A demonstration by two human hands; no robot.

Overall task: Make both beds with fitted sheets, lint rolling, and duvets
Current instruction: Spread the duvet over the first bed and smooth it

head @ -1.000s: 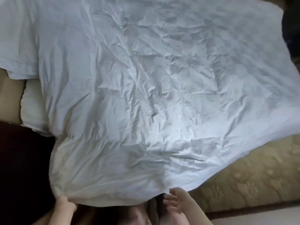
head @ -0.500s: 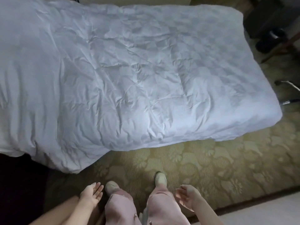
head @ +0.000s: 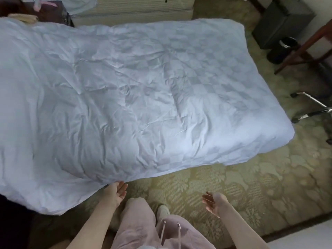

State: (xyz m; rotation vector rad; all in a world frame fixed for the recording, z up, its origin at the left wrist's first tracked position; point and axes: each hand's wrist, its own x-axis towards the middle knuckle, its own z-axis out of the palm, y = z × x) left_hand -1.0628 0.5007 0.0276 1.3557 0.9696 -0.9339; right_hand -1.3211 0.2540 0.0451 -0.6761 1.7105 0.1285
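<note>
A: So where does the wrinkled white checked duvet (head: 134,97) lie?

B: Spread over the bed, hiding it fully. Its near edge hangs toward the olive floral carpet (head: 233,191).

A: And the person's hands?

B: Both hold nothing. The left hand (head: 116,192), palm up with relaxed fingers, sits just beside the duvet's near edge; whether it touches cannot be told. The right hand (head: 214,201), fingers loosely spread, hovers over the carpet, apart from the duvet.

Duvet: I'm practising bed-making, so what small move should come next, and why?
Probably grip the near edge of the duvet with the left hand, which is open right beside it, and tug it straight: the cover is creased and its near-left corner hangs lower. The right hand is open too.
</note>
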